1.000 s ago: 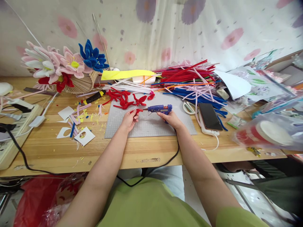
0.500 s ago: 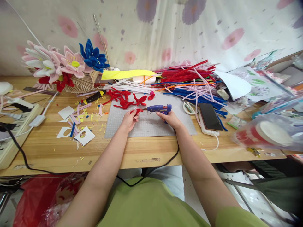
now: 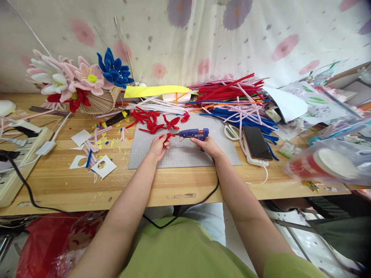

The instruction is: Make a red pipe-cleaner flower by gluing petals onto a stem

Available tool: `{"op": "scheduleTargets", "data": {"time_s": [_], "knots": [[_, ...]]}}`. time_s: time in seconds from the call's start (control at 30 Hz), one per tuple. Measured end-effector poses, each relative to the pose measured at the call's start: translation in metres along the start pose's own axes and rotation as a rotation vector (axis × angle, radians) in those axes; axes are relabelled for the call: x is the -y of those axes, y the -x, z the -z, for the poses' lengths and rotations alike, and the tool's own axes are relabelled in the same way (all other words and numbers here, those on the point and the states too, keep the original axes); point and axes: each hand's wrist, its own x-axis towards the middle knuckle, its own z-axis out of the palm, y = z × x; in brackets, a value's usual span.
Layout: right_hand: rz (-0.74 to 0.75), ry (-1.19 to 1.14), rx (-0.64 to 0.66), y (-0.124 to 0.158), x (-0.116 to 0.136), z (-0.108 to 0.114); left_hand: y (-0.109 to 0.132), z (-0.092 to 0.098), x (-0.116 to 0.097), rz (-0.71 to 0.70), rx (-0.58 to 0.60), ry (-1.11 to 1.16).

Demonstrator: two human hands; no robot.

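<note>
My right hand [image 3: 208, 146] is wrapped round the handle of a blue hot glue gun [image 3: 193, 133], whose nozzle points left. Between the fingertips of my left hand [image 3: 159, 147] is a small red pipe-cleaner petal [image 3: 170, 135], partly hidden by the fingers. The nozzle tip is at the petal or right beside it; I cannot tell if they touch. Both hands are over a grey cutting mat [image 3: 185, 156]. Just behind them on the mat lie several red pipe-cleaner pieces [image 3: 171, 122], shaped like petals.
Pipe cleaners [image 3: 228, 92] in red, pink and blue are heaped at the back. Fuzzy flowers [image 3: 116, 69] stand back left. Scraps and white cards [image 3: 104, 166] lie left, near a power strip [image 3: 20, 170]. Scissors [image 3: 231, 132], a phone [image 3: 257, 143] and a bagged cup [image 3: 333, 164] are right.
The glue gun and my right hand have shifted slightly left, bringing the nozzle closer to the red petal. My left hand has hardly moved.
</note>
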Motion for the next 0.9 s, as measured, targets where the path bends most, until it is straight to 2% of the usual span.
{"op": "scheduleTargets", "data": {"time_s": [0.33,0.43,0.57,0.63,0.7,0.77,0.9], "knots": [[-0.056,0.057,-0.062,-0.001,-0.003,0.012,-0.001,0.003,-0.001,0.011,0.001,0.051],[-0.060,0.048,-0.190,-0.006,-0.012,0.021,0.002,0.003,-0.004,0.024,0.005,0.101],[-0.111,0.045,-0.455,-0.018,-0.028,0.034,0.008,0.004,-0.015,0.047,0.009,0.215],[-0.145,0.104,-0.568,-0.025,-0.033,0.040,0.011,0.005,-0.022,0.047,-0.001,0.280],[-0.177,0.213,-0.626,-0.030,-0.036,0.044,0.013,0.007,-0.030,0.034,-0.018,0.332],[-0.192,0.345,-0.626,-0.034,-0.037,0.045,0.015,0.008,-0.038,0.013,-0.044,0.361],[-0.229,0.513,-0.544,-0.035,-0.035,0.043,0.017,0.010,-0.050,-0.032,-0.121,0.363]]}}
